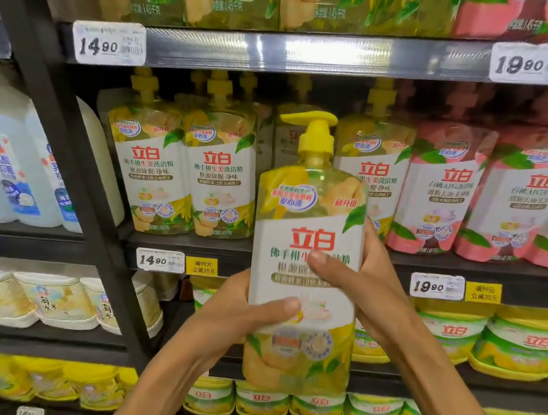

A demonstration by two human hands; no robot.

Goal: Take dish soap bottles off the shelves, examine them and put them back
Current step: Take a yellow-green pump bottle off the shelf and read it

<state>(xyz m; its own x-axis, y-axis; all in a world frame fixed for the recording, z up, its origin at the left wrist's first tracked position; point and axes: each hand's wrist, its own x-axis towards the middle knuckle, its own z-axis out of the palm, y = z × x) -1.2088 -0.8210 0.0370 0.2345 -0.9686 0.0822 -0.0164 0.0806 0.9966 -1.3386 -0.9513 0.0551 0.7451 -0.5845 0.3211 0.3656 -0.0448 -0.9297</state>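
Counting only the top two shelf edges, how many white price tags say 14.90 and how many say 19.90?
14.90 tags: 2
19.90 tags: 2
Total: 4

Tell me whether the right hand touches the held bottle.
Touching. The head view shows the right hand wrapped round the bottle, thumb across its label.

Supermarket cleaning-products aisle.
Dark metal shelves [271, 48] carry rows of identical yellow-capped dish soap bottles [154, 158], with white printed price tags [109, 43] clipped along the shelf edges.
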